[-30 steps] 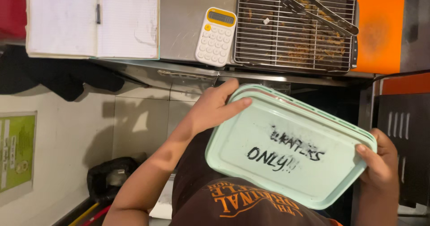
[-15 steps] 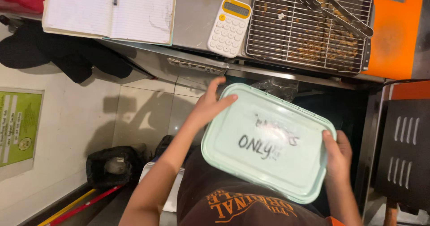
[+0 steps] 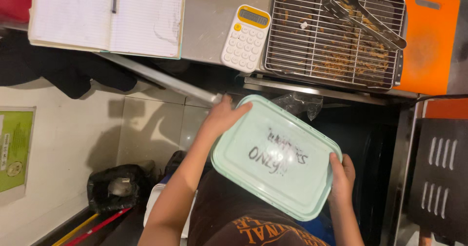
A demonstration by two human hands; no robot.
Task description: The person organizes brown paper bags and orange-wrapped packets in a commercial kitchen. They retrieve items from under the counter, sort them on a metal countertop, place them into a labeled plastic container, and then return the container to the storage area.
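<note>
Two hands grip one pale green rectangular plastic lid (image 3: 276, 156), held flat at lower centre of frame, dark handwriting on top. Left hand (image 3: 222, 119) clasps its upper-left corner; right hand (image 3: 341, 175) pinches the right edge, fingers curled under. Likely light, fairly stiff, smooth, maybe slippery; opposite rims look the sound hold. Beyond, upper frame: white-and-yellow calculator (image 3: 245, 37), open lined notebook (image 3: 105, 17), wire rack with metal tongs (image 3: 336, 36), orange cutting board (image 3: 428, 39).
</note>
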